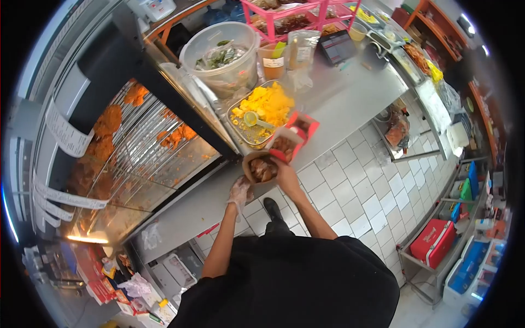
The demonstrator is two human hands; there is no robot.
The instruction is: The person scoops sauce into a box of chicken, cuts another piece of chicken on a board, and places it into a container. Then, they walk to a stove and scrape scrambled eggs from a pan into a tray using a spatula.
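Observation:
A brown cardboard food box [248, 162] with glossy brown pieces of meat [263, 169] inside is held at the counter's front edge. My right hand [286, 177] grips its right side. My left hand [240, 192], in a clear plastic glove, is closed at the box's lower left edge, its fingertips partly hidden. Just behind stands a second open box [295, 143], red outside, with similar brown food in it. Another red box [310, 124] is beside that one. Beyond them lies a metal tray [239, 133] of yellow food [268, 104], with a pale green scoop [251, 118] resting in it.
At left is a glass-fronted warmer with orange fried pieces [178, 134] on racks. A large clear tub [219, 46], an orange-filled container [272, 61] and a dark tablet [337, 47] stand on the steel counter [350, 82]. A red cooler [433, 243] sits on a cart at right.

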